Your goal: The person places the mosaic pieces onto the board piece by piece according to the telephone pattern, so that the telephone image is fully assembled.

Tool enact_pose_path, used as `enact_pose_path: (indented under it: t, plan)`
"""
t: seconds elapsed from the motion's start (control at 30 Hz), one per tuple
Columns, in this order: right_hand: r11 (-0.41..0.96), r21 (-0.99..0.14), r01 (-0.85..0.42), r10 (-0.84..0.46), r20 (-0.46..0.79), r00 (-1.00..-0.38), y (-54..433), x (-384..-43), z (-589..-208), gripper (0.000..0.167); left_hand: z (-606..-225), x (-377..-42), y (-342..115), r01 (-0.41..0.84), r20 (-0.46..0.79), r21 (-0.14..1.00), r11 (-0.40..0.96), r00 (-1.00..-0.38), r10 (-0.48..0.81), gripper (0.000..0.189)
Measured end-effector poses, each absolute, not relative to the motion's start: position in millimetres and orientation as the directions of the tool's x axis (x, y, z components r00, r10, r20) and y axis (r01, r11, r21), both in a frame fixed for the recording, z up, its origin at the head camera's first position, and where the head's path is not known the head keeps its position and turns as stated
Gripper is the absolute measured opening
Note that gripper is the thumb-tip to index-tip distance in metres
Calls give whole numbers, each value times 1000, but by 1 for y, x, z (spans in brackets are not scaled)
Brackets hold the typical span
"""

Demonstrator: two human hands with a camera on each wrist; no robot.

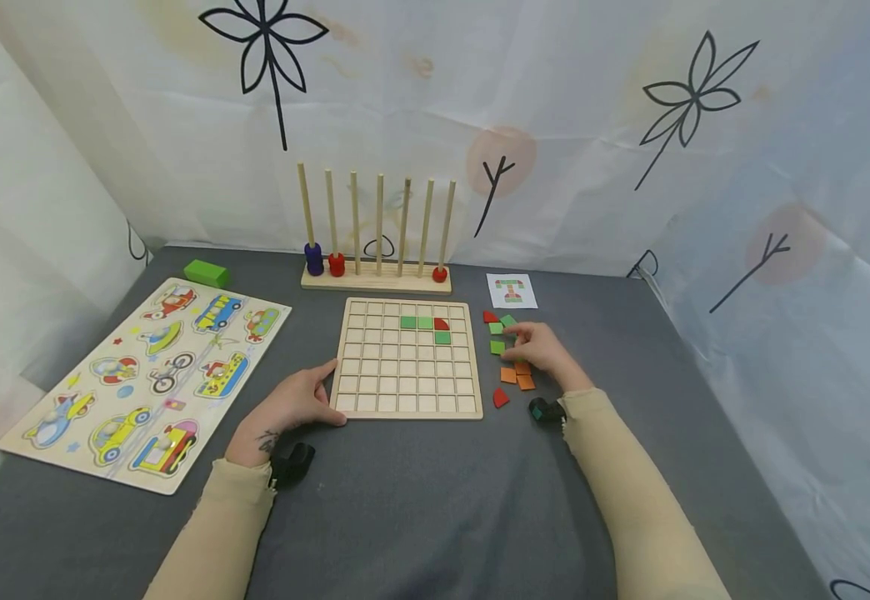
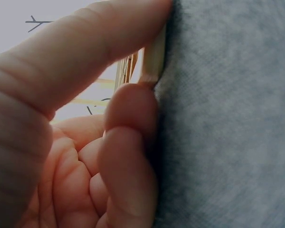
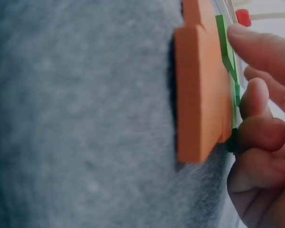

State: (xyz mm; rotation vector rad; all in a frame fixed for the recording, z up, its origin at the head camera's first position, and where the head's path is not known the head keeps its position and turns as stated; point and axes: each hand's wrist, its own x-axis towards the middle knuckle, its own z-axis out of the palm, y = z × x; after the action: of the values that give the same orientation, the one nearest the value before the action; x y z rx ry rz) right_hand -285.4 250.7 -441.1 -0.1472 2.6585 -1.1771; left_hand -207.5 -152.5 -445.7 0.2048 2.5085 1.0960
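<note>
A wooden grid board [image 1: 407, 412] lies flat on the table. It holds two green squares [image 1: 416, 322], a red quarter-round piece [image 1: 441, 324] and another green square [image 1: 442, 337] below that. My left hand [image 1: 302, 398] grips the board's near left corner, thumb on the near edge and fingers along the left side; the left wrist view shows those fingers curled. Over loose green tiles [image 1: 497, 347] to the right of the board is my right hand [image 1: 546, 354], thumb and forefinger apart. Orange tiles [image 3: 199, 95] lie close beside its fingers. No tile shows clearly pinched between them.
A picture card [image 1: 512, 291] with a tile pattern lies behind the loose tiles. Behind the board stands a peg rack [image 1: 375, 282] with a few beads. On the left are a vehicle puzzle board [image 1: 131, 392] and a green block [image 1: 207, 273]. Nearest is a red piece [image 1: 500, 397].
</note>
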Motion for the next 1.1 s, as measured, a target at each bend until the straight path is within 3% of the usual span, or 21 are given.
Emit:
enact_pose_path:
  t: [0.33, 0.57, 0.73, 0.93, 1.1]
  plan:
    - [774, -632, -18, -176, -188, -966, 243, -286, -438, 36, -446, -207, -152, -20, -291, 729, 684, -914, 283, 101]
    - [753, -658, -2, -142, -160, -977, 238, -285, -435, 34, -447, -208, -152, -31, -294, 733, 679, -915, 276, 101]
    - [638, -770, 17, -106, -109, -988, 228, -287, -428, 34, -448, -207, -152, -37, -295, 736, 676, -916, 271, 101]
    - [389, -919, 59, -87, -100, -991, 205, -289, -419, 34, -449, -208, -153, -42, -298, 736, 676, -916, 268, 101]
    - [247, -966, 72, -103, -100, -990, 183, -293, -422, 35, -449, -208, -153, -40, -294, 739, 673, -917, 269, 101]
